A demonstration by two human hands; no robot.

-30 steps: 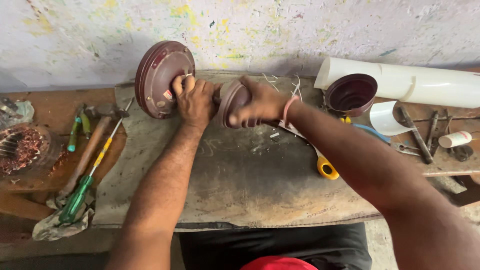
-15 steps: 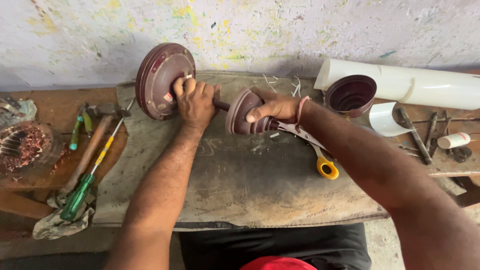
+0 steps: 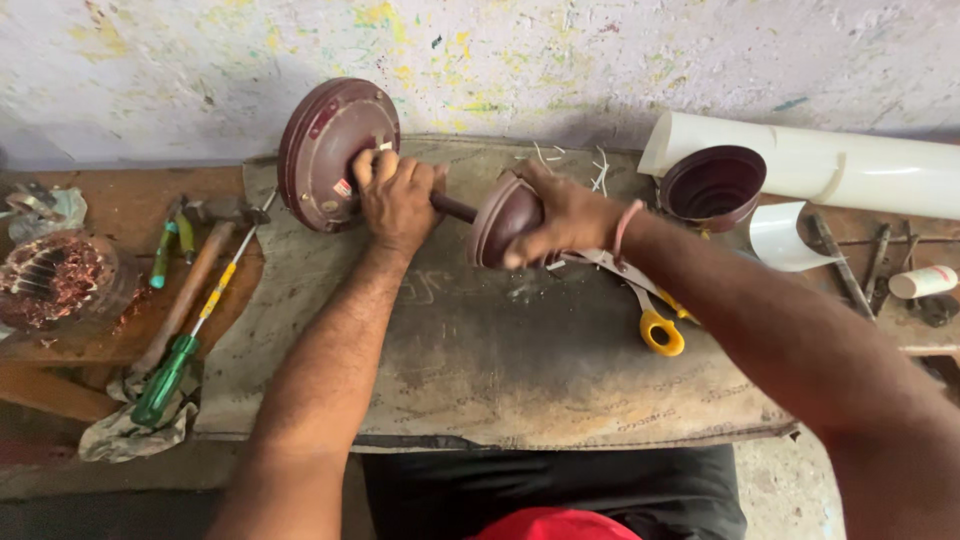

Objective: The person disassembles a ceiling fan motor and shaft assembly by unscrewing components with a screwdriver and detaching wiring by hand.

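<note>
Right now the left hand point(image 3: 397, 200) has its fingers curled shut around the dark rod point(image 3: 455, 208) just where it leaves the round maroon motor point(image 3: 330, 150), knuckles up against the motor's face. The right hand point(image 3: 570, 212) cups the small maroon cup-shaped cover point(image 3: 500, 220) on the same rod, fingers wrapped over its dome and thumb on the near side. The whole piece lies on its side at the far middle of the grey mat point(image 3: 480, 360), which covers the tabletop.

The motor looks like heavy, stiff metal, likely to roll on its edge, so the rod close to its face seems the sound place to grip. The cover looks light, smooth and perhaps slippery; its rim would give better purchase than its dome.

Right of the motor sit yellow-handled scissors point(image 3: 655, 325), a second maroon cup point(image 3: 714, 185) and a white pipe point(image 3: 860, 170). Left of it lie a green-handled screwdriver point(image 3: 175, 360), a hammer point(image 3: 190, 290) and a bowl of copper wire point(image 3: 55, 280).
</note>
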